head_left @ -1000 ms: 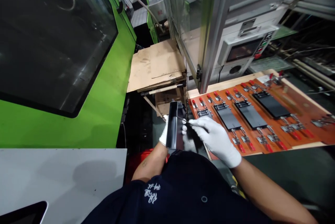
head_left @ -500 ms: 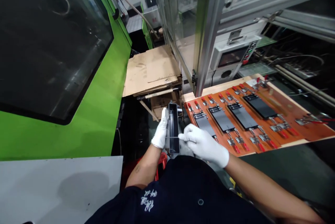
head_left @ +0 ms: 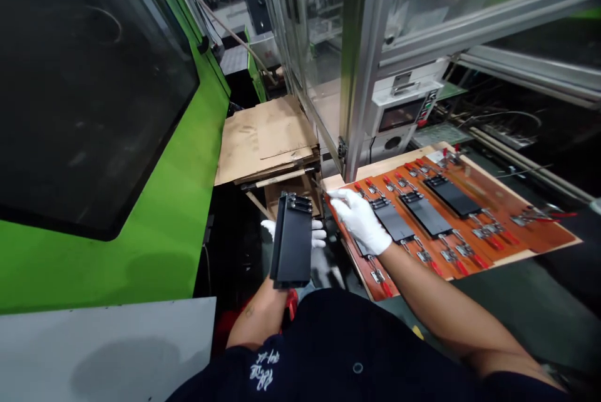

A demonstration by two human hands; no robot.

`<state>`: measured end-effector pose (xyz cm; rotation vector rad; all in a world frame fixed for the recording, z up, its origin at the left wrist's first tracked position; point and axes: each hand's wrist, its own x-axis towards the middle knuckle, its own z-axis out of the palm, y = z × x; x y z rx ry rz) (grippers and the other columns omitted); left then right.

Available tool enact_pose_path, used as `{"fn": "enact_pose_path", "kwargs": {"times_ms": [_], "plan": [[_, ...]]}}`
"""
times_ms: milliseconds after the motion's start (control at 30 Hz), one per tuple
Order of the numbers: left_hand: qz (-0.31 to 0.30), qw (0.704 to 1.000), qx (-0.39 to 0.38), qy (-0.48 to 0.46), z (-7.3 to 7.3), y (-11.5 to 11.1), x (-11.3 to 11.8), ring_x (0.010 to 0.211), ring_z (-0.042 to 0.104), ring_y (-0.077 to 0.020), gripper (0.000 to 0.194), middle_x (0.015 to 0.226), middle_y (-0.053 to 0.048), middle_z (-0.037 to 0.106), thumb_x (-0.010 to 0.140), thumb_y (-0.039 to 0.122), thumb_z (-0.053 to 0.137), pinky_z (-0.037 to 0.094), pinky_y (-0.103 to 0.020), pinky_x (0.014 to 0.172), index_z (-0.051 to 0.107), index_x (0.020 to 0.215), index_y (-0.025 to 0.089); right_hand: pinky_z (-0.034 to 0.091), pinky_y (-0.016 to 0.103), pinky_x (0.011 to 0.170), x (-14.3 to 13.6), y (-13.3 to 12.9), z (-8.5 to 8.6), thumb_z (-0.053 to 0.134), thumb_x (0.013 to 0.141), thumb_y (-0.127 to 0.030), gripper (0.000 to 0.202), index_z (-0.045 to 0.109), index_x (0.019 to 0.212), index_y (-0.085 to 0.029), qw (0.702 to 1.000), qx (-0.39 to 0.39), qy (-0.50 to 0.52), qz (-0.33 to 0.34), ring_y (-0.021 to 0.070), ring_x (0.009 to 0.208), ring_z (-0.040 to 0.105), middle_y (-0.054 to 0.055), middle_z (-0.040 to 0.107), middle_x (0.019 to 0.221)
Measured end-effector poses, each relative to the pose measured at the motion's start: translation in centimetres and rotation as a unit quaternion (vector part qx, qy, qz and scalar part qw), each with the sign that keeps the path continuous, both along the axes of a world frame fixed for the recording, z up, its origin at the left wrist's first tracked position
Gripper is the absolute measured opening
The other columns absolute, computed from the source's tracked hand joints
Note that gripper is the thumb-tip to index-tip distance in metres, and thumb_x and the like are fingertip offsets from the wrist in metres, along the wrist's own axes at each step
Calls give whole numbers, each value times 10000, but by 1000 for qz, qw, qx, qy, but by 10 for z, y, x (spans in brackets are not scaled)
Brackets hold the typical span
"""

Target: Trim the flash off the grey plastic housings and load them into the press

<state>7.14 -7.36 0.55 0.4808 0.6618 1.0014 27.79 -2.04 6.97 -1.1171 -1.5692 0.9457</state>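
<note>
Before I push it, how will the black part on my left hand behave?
The black part is probably stiff: its long edges look straight. The left hand doesn't wrap over its upward face, so a sideways push might tip it.

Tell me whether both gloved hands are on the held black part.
No: only the left hand supports the black part; the right hand is apart from it, by the orange board.

Beyond the right hand [head_left: 359, 220] stands a metal-framed enclosure [head_left: 369, 76], a white control panel [head_left: 401, 115] just to its right; cardboard sheets [head_left: 263, 133] lie beyond and left of that hand, a green machine [head_left: 173, 183] farther left.
</note>
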Motion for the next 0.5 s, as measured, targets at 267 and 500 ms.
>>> {"fn": "enact_pose_path", "kwargs": {"times_ms": [267, 500], "plan": [[72, 989, 16, -130, -3, -21, 13, 1212, 631, -403, 944, 1245, -202, 716, 756, 791, 636, 406, -574, 1124, 604, 1362, 68, 474, 258, 520, -29, -42, -6, 580, 861, -387, 197, 579, 890, -193, 959, -237, 125, 89, 130, 551, 546, -7, 615, 683], [105, 992, -28, -65, -2, -23, 27, 942, 731, -345, 426, 785, -81, 715, 709, 440, 825, 534, -511, 982, 700, 965, 123, 331, 249, 458, -40, -54, -6, 557, 913, -491, 309, 514, 773, -219, 961, -215, 156, 83, 95, 433, 420, -51, 515, 573]]}}
